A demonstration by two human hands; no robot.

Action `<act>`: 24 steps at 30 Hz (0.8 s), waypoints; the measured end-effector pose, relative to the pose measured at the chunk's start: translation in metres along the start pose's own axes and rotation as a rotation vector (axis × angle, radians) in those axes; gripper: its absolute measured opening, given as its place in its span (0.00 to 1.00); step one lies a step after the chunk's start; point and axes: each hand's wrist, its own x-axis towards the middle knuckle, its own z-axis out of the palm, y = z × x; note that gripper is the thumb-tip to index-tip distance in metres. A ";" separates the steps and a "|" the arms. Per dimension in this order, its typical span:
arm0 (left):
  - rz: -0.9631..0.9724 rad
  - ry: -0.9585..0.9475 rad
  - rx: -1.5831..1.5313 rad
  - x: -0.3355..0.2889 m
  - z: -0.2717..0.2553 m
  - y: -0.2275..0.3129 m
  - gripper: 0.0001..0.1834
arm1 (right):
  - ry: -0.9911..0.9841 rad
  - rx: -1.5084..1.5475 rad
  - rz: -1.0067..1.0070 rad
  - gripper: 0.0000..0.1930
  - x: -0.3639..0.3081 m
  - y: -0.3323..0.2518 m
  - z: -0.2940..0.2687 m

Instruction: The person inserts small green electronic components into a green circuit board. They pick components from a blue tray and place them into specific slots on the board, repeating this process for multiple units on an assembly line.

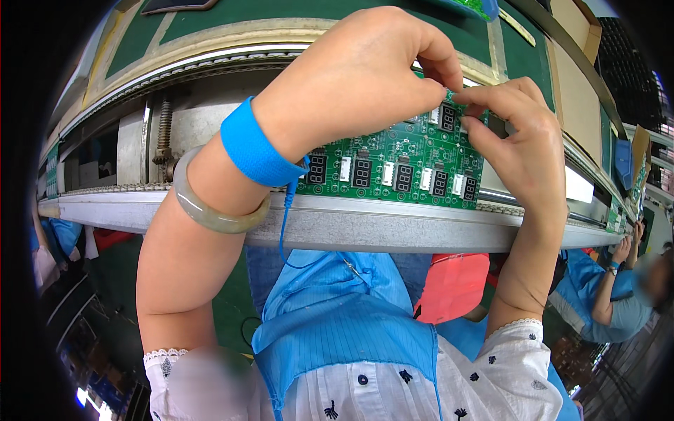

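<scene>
A green circuit board panel (379, 149) lies across the conveyor rails, carrying rows of black digit displays (404, 177) and white pin connectors (388, 172). My left hand (372, 77) reaches over it from the left, thumb and fingers pinched together at the panel's far right part. Close beside those fingertips, my right hand (516, 123) is also closed in a pinch, its thumb near a display. Whatever either hand grips is too small or hidden to make out. The left hand and forearm cover part of the panel. A blue wrist strap (256, 147) with a coiled cord circles my left wrist.
The near metal rail (393, 224) runs between my body and the panel. A threaded rod (163, 130) stands at the left between the rails. At the far edge is a blue bin (484, 10) with green bits. A person (604, 298) works at the right along the line.
</scene>
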 end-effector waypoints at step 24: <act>-0.006 -0.001 0.228 0.007 0.012 -0.021 0.10 | 0.198 0.086 0.050 0.09 -0.008 0.024 -0.003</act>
